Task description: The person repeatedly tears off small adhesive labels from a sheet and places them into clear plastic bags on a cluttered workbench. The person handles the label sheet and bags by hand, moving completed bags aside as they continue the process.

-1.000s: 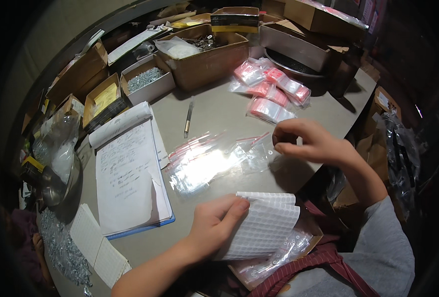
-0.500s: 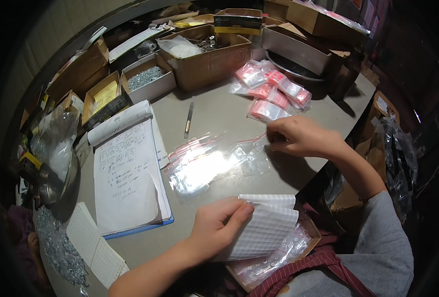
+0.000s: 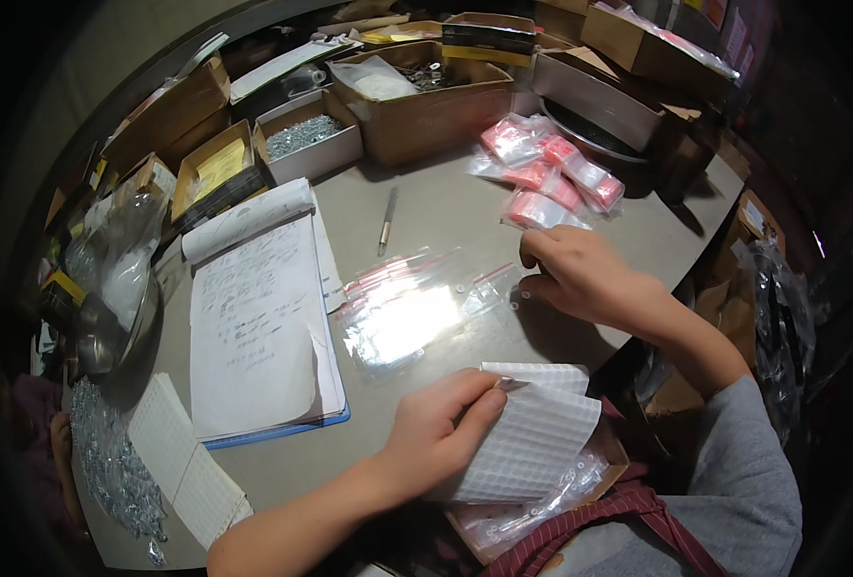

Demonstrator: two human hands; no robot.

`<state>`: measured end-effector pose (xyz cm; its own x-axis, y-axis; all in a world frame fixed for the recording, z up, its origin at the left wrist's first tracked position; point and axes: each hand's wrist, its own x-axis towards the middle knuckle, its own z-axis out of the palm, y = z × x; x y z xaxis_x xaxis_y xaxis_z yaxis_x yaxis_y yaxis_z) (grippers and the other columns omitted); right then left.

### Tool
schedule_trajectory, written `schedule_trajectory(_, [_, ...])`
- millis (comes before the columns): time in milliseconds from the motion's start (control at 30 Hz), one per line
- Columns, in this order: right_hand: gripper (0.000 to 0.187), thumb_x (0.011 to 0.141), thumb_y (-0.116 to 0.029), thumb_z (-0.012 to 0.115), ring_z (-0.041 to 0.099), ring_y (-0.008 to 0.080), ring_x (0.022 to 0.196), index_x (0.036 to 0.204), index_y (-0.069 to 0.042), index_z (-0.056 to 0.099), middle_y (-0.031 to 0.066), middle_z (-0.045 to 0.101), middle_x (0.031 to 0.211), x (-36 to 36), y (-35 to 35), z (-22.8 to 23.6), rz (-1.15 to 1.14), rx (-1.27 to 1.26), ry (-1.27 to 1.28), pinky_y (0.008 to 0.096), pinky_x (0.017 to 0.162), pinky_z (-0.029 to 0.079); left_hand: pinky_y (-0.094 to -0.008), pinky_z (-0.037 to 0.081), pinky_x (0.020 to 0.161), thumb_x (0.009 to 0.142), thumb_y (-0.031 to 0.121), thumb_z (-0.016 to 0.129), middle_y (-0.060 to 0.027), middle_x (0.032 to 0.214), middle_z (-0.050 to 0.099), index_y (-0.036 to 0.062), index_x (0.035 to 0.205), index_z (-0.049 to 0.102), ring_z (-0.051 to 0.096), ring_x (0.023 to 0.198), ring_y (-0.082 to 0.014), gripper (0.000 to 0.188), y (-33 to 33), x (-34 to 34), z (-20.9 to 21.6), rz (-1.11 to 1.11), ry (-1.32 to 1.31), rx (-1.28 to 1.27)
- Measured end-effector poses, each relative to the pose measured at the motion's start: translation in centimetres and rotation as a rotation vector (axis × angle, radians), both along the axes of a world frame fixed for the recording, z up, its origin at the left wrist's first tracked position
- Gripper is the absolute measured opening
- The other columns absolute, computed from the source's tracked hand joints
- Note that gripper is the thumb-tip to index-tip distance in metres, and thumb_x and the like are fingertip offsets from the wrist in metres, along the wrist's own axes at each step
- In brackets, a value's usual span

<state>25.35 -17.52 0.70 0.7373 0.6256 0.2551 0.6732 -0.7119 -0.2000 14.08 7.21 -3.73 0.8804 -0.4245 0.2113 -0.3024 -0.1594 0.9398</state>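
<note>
My left hand (image 3: 445, 423) is closed on a folded white sticker sheet (image 3: 532, 438) with rows of small marks, thumb on top at its upper corner. Below the sheet, a cardboard box (image 3: 616, 473) holds clear bags with small white rings. My right hand (image 3: 580, 279) is held over the table, thumb and forefinger apart, with nothing visible between them. Just left of its fingertips lie a small clear zip bag (image 3: 489, 300) with a red seal line and a few small white rings (image 3: 514, 306). More flat zip bags (image 3: 397, 317) overlap beside it, washed out by glare.
Left of the bags lie a clipboard with written sheets (image 3: 253, 337) and a pen (image 3: 388, 221). Red-and-clear bag packs (image 3: 547, 173) sit farther back. Boxes of small metal parts (image 3: 301, 135) line the far edge. A metal bowl (image 3: 142, 327) and loose hardware (image 3: 114, 462) are at left.
The view has shifted slightly, moving the table things rightward in the picture. My right thumb and forefinger have parted beside the small zip bag. My left hand keeps its hold on the sticker sheet.
</note>
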Motion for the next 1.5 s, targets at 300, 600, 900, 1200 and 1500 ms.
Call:
schedule_trajectory(300, [0.035,0.078,-0.005,0.076,0.062,0.0351,0.092,0.110,-0.004,0.063,0.0138,0.061,0.100,-6.6,2.2,1.7,0.404,0.230,0.001,0.0435,0.080,0.052,-0.0350,0.053,0.077,0.103,0.015,0.062,-0.0176,0.096,0.070,-0.0021,0.112,0.068,0.067,0.083,-0.0295,0.021,0.0,0.1,-0.8,-0.006,-0.025,-0.073])
schedule_trajectory(600, [0.030,0.074,-0.007,0.079,0.062,0.0285,0.083,0.101,-0.002,0.067,0.0109,0.063,0.093,-7.3,2.5,0.9,0.382,0.154,-0.262,0.0373,0.072,0.051,-0.0331,0.052,0.075,0.104,0.016,0.061,-0.0166,0.093,0.070,-0.0035,0.112,0.069,0.066,0.081,-0.0230,0.023,0.2,0.0,-0.4,-0.002,0.055,-0.094])
schedule_trajectory(900, [0.010,0.086,-0.004,0.070,0.063,0.0237,0.077,0.092,0.002,0.065,0.0100,0.064,0.086,-1.9,3.1,1.2,0.348,0.340,0.033,0.0346,0.071,0.050,-0.0298,0.050,0.076,0.104,0.016,0.061,-0.0075,0.089,0.068,-0.0032,0.104,0.069,0.061,0.084,-0.0130,0.021,0.6,-0.3,-0.1,0.017,0.154,-0.051])
schedule_trajectory(1200, [0.025,0.088,-0.019,0.069,0.068,0.0265,0.074,0.098,0.004,0.067,0.0163,0.069,0.083,6.8,4.3,-2.5,0.142,0.081,0.395,0.0385,0.069,0.054,-0.0387,0.052,0.074,0.102,0.016,0.062,-0.0173,0.093,0.067,-0.0013,0.105,0.068,0.065,0.082,-0.0335,0.018,0.2,-0.1,-0.1,-0.031,-0.075,0.027])
schedule_trajectory(1500, [0.052,0.085,-0.042,0.081,0.070,0.0306,0.087,0.104,0.004,0.068,0.0202,0.072,0.091,8.5,2.2,0.5,-0.092,-0.260,0.493,0.0398,0.078,0.053,-0.0408,0.052,0.072,0.100,0.014,0.064,-0.0181,0.092,0.068,-0.0007,0.104,0.069,0.065,0.082,-0.0362,0.016,0.0,-0.1,-0.5,-0.036,-0.126,0.023])
